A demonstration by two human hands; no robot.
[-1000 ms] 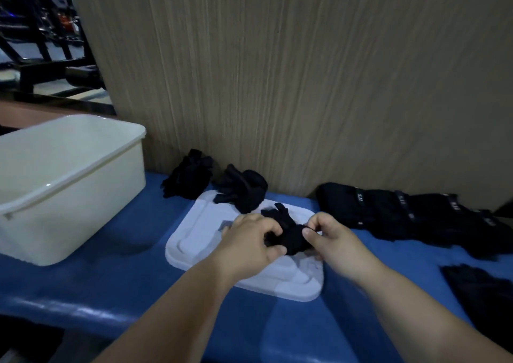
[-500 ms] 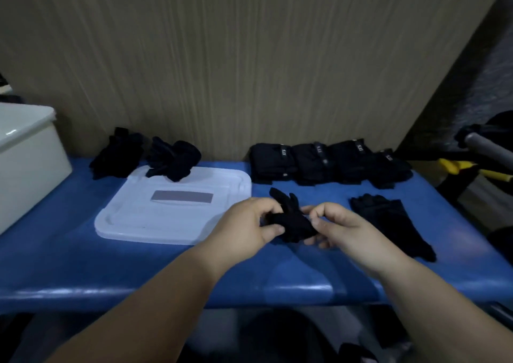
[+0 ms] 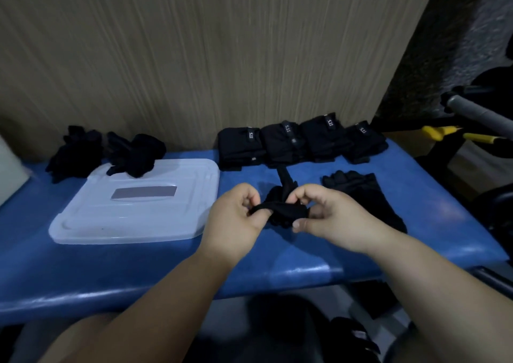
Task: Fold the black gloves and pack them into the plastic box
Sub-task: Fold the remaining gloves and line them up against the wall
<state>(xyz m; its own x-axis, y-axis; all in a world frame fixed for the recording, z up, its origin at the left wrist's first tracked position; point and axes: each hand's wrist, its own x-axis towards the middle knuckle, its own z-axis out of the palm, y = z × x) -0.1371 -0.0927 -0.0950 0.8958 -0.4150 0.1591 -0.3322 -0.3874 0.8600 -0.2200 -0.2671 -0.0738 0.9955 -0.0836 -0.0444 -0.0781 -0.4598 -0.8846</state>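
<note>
1. The glove in hand (image 3: 280,208) is held just above the blue bench (image 3: 138,265), between the lid (image 3: 133,218) and a flat glove (image 3: 363,193). It is bunched into a small dark wad, with one finger of cloth sticking up behind it.
2. The left hand (image 3: 236,218) pinches a stretched band of the cloth between thumb and fingers. The right hand (image 3: 333,212) has its fingers curled round the other end of the wad. Both hands are grasping the same glove, and neither is free.
3. This looks like the middle of a fold or roll: the wad is compact but not yet tidy, and the way the cloth is tucked is hidden by the fingers.
4. Work that appears finished: four folded bundles (image 3: 299,143) stand side by side in a row against the wall (image 3: 249,57), each showing a small label.
5. Work that appears left: the flat glove lies unfolded just beside the right hand, and two loose heaps (image 3: 105,151) sit at the far left, one resting partly on the lid.
6. The plastic box (image 3: 12,168) shows only as a pale blurred sliver at the left edge, well apart from the hands, and its inside cannot be seen. The lid is off and lies flat on the bench.
7. By this reading, folding is about half done and packing the bundles into the box is yet to come.
</note>
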